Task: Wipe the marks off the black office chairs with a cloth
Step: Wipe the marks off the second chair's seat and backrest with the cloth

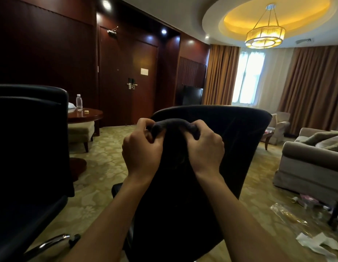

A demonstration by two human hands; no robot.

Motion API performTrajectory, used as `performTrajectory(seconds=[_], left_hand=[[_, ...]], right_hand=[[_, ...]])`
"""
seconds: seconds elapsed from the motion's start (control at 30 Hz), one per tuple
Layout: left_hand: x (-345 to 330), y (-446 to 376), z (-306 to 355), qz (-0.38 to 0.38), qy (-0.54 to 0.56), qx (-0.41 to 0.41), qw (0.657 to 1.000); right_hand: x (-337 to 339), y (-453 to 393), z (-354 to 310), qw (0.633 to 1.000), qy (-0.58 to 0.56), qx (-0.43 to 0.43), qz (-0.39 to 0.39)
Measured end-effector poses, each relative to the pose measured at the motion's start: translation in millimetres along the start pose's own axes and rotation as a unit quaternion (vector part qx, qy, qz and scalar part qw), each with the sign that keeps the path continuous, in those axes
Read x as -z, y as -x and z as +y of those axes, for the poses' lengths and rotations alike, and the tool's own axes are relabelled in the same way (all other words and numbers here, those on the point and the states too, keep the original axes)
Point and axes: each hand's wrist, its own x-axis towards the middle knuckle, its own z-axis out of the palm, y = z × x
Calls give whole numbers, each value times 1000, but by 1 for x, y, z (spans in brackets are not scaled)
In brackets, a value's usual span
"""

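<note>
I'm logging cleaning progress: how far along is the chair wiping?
Nothing shows as finished. In hand: left hand and right hand both grip a dark cloth, bunched in front of the middle chair. Left: wiping it and the near left chair; marks are too dim to judge.

A dark cloth (173, 137) is bunched and stretched in front of the back of a black office chair (240, 140); it seems to hang down. A second black office chair (30, 140) stands at the left.
</note>
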Motion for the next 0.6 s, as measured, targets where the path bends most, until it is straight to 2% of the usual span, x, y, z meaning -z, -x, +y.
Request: performTrajectory(seconds=[0.17,0.3,0.5,0.6], left_hand=[[14,-7,-7,16,88,56,994],[25,-25,-11,25,104,96,990],[30,-33,-36,1,116,151,982],[30,-20,-56,-6,126,176,976]], right_hand=[[-12,2,-29,993,-92,-69,-28],[-25,0,-55,978,-175,-111,4],[-59,13,-66,964,-204,-165,47],[-75,26,-62,965,-190,-178,42]])
